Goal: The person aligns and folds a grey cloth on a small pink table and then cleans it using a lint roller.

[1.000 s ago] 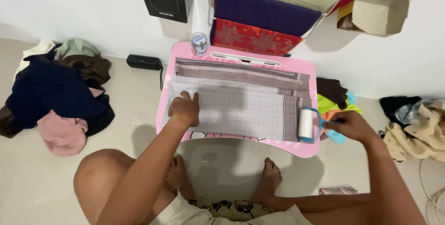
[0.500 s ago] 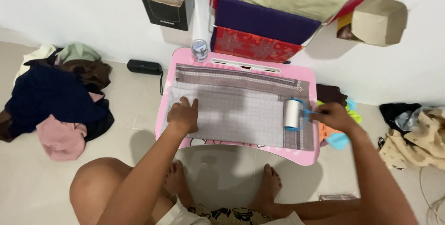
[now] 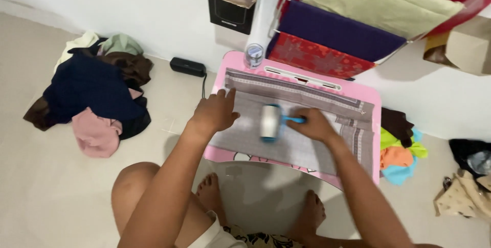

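Observation:
A folded grey patterned cloth lies across a small pink table. My left hand presses flat on the cloth's left end, fingers spread. My right hand grips the blue handle of a lint roller, whose white roll rests on the middle of the cloth, just right of my left hand. A small round tin stands at the table's far left corner.
A heap of dark, pink and green clothes lies on the floor at left, with a black box by the wall. Folded fabrics hang on a rack behind the table. More bright clothes lie at right. My bare feet rest under the table.
My right hand has rolled the lint roller from the cloth's right edge leftward to its middle. My left hand has stayed on the cloth's left end.

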